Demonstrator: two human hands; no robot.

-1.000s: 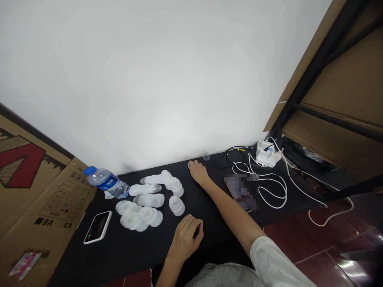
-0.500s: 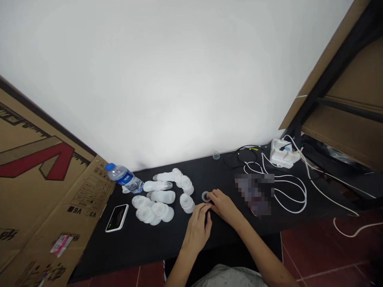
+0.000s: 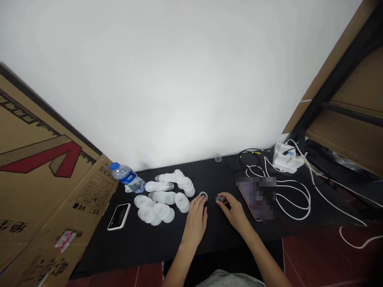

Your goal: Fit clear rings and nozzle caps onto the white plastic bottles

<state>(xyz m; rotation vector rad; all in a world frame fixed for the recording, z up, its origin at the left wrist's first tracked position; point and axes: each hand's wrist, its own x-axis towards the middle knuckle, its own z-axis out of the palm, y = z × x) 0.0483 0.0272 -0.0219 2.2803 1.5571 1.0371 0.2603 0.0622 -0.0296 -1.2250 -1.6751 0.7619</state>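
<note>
My right hand (image 3: 235, 211) pinches a small clear cap (image 3: 219, 198) between thumb and fingers, low over the black table. To its left, my left hand (image 3: 196, 223) lies with fingers stretched forward, the fingertips at a translucent ring-shaped piece (image 3: 204, 195) on the tabletop. Close beside the left fingers stands a small white squeeze bottle (image 3: 182, 202). More such white bottles are grouped further left, several upright like this one (image 3: 164, 212) and others on their sides, among them a bottle with a clear end (image 3: 159, 186).
A water bottle with a blue cap (image 3: 127, 176) leans at the back left, near a white-framed device (image 3: 119, 217) and a cardboard box (image 3: 60, 191). A phone (image 3: 254, 199), white cable (image 3: 295, 219) and power strip (image 3: 285, 157) occupy the right. Another clear cap (image 3: 218, 158) sits by the wall.
My hands have moved apart: the right went rightward with the clear cap in its fingers, the left forward to the ring piece. The nearby white bottle has shifted left, closer to the others.
</note>
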